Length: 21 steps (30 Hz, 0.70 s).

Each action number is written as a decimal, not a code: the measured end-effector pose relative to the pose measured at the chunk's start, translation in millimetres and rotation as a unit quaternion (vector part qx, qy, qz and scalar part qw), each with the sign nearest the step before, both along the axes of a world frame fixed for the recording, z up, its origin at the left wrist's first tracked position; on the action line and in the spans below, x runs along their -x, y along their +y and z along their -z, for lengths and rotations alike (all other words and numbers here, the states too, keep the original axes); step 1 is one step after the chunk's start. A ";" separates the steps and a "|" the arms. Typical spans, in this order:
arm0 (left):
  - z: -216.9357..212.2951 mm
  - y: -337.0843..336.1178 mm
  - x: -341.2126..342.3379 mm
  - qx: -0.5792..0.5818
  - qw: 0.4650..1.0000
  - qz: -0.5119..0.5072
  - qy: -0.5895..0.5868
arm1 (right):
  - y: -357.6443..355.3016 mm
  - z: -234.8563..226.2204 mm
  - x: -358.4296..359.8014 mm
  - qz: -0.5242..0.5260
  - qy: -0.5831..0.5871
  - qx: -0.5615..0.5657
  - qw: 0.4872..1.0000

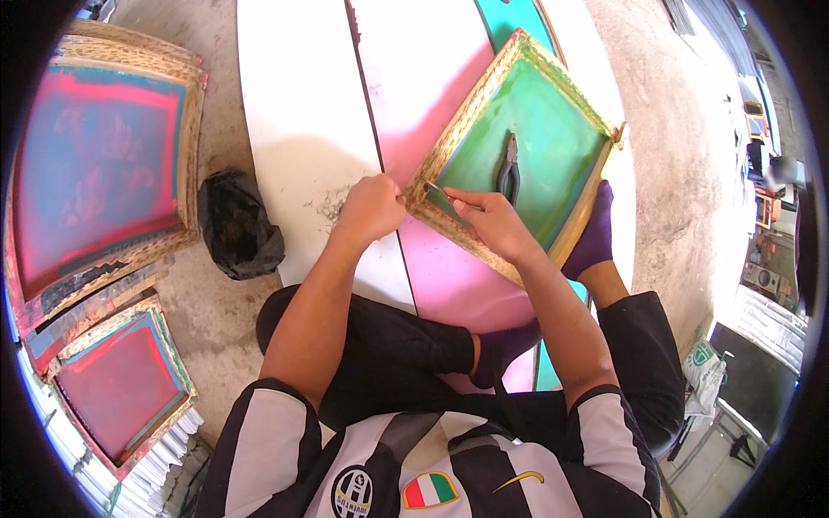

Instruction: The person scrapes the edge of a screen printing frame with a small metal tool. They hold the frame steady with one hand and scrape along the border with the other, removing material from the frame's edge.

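Concrete floor (673,129) stretches around a work surface of long boards, where a seated person in a black-and-white striped shirt (423,457) bends over a wooden frame with green mesh (548,112). That frame, its wood flecked with paint, lies at a slant on the boards and serves as the centre of the scene.

Running beneath the green frame's left part is a pink board (466,276), with a white board (302,104) farther to the left. Well left of the green frame, beyond the boards, stands a large wooden frame with red-and-blue mesh (104,173); below it, toward the person and also left of the green frame, sits a smaller frame with red mesh (121,388). Between the large frame and the white board, a crumpled black plastic bag (235,226) rests on the floor.

Just beside the green frame's lower right side is a foot in a purple sock (594,229). Right hand (492,220) reaches over the green frame's near left edge, fingers pinched around a slim red-handled tool (450,199), its thin metal tip at the frame's left corner. Left hand (374,207) is clenched just outside that same corner; whether anything is tucked inside is hidden. Black-handled pliers (509,168) lie on the green mesh, jaws pointing away from the person. Dark specks (326,209) dot the white board, left of the green frame.
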<state>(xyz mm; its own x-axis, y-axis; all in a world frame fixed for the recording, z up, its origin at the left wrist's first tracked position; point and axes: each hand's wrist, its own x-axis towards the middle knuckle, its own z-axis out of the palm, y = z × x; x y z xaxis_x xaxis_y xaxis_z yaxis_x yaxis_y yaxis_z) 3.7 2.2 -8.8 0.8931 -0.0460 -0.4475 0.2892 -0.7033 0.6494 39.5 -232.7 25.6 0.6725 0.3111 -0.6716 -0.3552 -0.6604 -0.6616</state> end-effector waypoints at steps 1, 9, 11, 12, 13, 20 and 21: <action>0.3 -0.4 0.5 -0.003 1.000 0.001 -0.001 | -0.2 -1.6 3.5 -0.064 -0.117 0.044 0.990; -6.1 -1.2 -0.3 -0.009 1.000 0.000 -0.003 | 14.2 -15.4 12.9 -0.121 -0.326 0.155 0.925; -3.6 -1.9 1.1 -0.003 1.000 -0.008 -0.006 | 15.0 -13.4 14.2 -0.125 -0.329 0.158 0.922; -6.1 -2.3 0.9 -0.002 1.000 -0.010 -0.002 | 14.9 -12.5 15.0 -0.122 -0.330 0.153 0.923; -10.3 -2.9 0.4 -0.001 1.000 -0.012 0.003 | 14.6 -11.9 16.0 -0.118 -0.331 0.149 0.924; -5.0 -1.2 2.3 0.001 1.000 -0.008 -0.011 | 18.0 -15.3 18.1 -0.132 -0.313 0.155 0.928; -4.7 -1.3 2.6 0.002 1.000 -0.010 -0.013 | 18.1 -13.9 19.3 -0.134 -0.323 0.160 0.923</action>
